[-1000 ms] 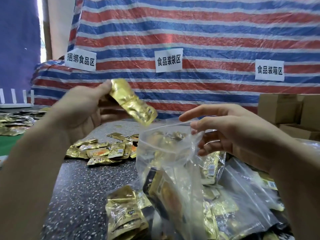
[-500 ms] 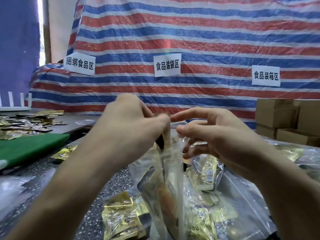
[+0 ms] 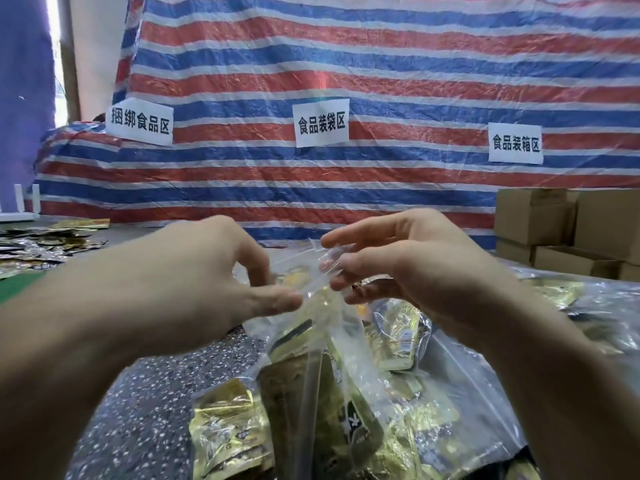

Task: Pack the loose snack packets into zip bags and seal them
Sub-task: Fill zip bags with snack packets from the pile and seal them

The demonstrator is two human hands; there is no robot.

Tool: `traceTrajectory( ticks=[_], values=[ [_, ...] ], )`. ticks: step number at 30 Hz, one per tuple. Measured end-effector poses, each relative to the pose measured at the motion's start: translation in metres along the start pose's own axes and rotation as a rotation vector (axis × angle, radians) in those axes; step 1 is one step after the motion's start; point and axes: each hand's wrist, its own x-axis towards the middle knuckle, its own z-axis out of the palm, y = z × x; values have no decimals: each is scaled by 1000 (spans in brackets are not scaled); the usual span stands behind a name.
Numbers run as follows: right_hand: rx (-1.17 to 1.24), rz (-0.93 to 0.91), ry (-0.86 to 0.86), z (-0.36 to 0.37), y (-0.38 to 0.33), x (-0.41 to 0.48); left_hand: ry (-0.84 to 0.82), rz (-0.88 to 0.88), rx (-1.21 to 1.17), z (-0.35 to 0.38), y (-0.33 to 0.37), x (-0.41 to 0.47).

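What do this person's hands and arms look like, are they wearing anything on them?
Both hands are bare: the left hand and right hand show no gloves or rings. The left forearm and right forearm are bare too, with no sleeve, watch or band in view up to the frame's edge.

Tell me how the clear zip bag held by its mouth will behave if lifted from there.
Likely floppy: the zip bag creases and sags below where the left hand and right hand pinch its top. Probably bottom-heavy, since the gold packets sit bunched low inside. Its glossy film may slip from a light pinch.
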Motion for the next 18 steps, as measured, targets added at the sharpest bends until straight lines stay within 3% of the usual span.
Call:
traceTrajectory(
  ticks=[5,8,11,18],
  values=[
    [-62,-44,12,-5,-3,-4,-96,-78,-77,-2,-11,14],
    [-193,-61,-76,-7,-6,-7,-1,-60,-315,1,-19,29],
    [-270,-78,-84,-17,-6,-8,61,41,-515,5,-15,38],
    [-508,-91,-141,-45,2,-7,15,302,-651,8,0,32]
  ],
)
